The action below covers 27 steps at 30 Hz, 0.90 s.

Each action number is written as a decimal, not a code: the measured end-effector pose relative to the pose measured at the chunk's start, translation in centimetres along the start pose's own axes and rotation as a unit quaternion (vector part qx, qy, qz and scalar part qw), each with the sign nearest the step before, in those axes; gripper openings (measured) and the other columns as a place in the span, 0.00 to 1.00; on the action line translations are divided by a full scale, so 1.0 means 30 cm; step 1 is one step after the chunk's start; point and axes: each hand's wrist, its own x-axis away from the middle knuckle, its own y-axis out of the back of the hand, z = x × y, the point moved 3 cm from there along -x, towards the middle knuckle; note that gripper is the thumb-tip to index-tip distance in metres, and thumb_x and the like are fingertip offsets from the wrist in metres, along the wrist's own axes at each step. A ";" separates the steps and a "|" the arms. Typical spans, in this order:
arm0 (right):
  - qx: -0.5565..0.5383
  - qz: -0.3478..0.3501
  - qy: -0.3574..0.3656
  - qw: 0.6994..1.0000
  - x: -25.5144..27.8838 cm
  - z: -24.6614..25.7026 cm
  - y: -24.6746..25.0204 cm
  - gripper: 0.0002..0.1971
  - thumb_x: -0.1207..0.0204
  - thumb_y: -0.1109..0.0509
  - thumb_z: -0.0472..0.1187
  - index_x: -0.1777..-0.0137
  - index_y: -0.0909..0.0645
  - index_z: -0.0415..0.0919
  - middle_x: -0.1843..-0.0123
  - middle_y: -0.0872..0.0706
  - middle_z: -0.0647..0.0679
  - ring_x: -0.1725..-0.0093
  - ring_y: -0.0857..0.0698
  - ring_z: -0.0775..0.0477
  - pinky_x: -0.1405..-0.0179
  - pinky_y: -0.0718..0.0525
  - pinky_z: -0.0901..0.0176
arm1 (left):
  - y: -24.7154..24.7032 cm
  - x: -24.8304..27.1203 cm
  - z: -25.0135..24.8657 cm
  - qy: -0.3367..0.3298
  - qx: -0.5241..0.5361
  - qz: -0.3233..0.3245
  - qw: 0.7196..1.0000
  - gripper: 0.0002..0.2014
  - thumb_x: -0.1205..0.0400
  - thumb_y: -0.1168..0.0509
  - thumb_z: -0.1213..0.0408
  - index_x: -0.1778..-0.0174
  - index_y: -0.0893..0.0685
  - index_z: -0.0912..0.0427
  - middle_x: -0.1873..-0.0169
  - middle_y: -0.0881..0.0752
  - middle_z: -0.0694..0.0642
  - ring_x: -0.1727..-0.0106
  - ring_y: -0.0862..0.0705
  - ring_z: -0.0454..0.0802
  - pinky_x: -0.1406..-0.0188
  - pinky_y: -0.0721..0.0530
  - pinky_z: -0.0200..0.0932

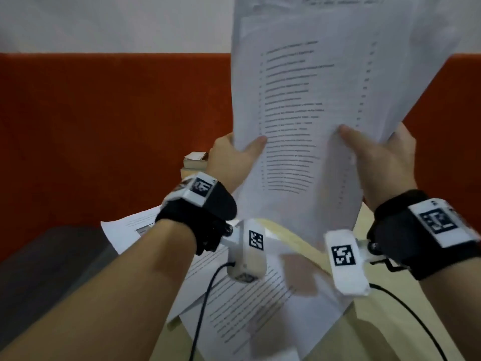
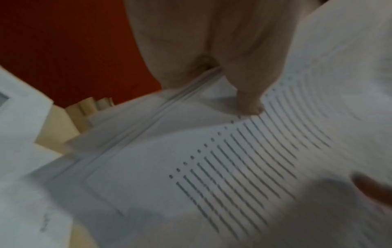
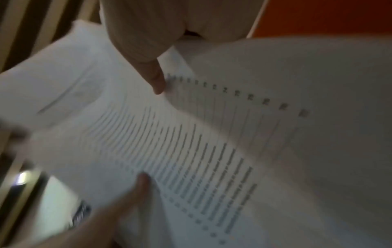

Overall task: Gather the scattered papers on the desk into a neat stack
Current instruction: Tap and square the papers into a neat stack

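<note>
A bundle of printed white papers [image 1: 312, 100] stands upright above the desk, held from both sides. My left hand [image 1: 234, 155] grips its left edge, thumb on the front page. My right hand [image 1: 374, 157] grips the right edge, thumb pressed on the print. In the left wrist view the left thumb [image 2: 248, 100] lies on the papers [image 2: 191, 167] and several sheet edges show. In the right wrist view my right thumb [image 3: 152, 72] presses the top page [image 3: 212, 151]. More printed sheets [image 1: 250, 303] lie fanned on the desk below my wrists.
The pale wooden desk [image 1: 390, 329] runs forward under the loose sheets. One sheet [image 1: 127, 227] hangs over the desk's left edge. A stack of books [image 1: 195, 161] sits at the far end. A red wall [image 1: 104, 126] is behind. Cables trail from both wrist cameras.
</note>
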 end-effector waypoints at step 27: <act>0.048 -0.009 -0.032 0.998 0.057 -0.121 0.010 0.12 0.24 0.26 0.38 0.51 0.24 0.56 0.52 0.15 0.59 0.54 0.14 0.62 0.57 0.15 0.63 | -0.024 0.046 0.018 -0.051 -0.022 -0.071 0.996 0.14 0.21 0.32 0.70 0.44 0.27 0.53 0.57 0.18 0.44 0.52 0.15 0.44 0.60 0.17 0.25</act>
